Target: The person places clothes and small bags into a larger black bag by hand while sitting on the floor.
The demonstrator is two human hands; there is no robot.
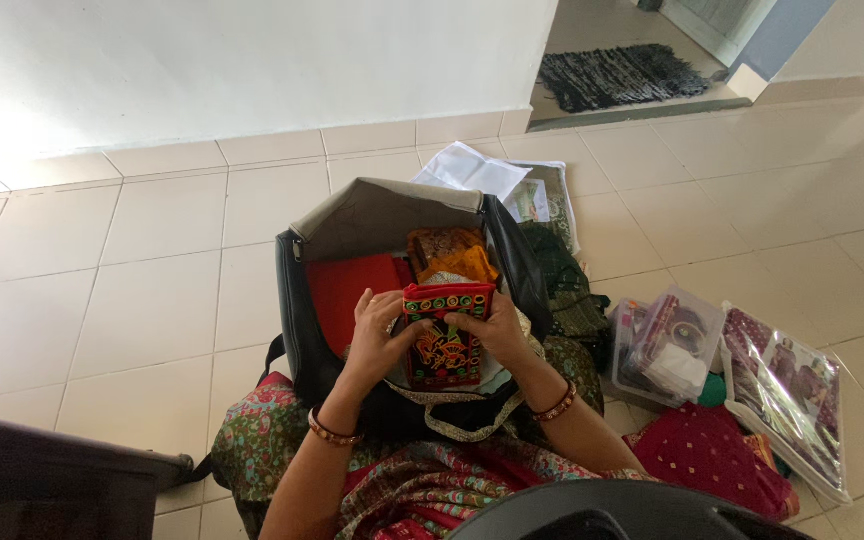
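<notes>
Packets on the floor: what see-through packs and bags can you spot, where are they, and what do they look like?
Clear box: on the floor right of the black bag, boxy, pink and white things inside.
Flat clear packet: far right, rectangular, dark red patterned cloth inside.
Clear packet: behind the bag, flat, white paper on it.
Small pouch: held by the left hand and right hand, rectangular, black with red and colourful embroidery.

Pale tiled floor (pixel 132 300); white wall (pixel 252 60) with tile skirting; dark woven mat (pixel 617 75) at doorway; soft daylight
</notes>
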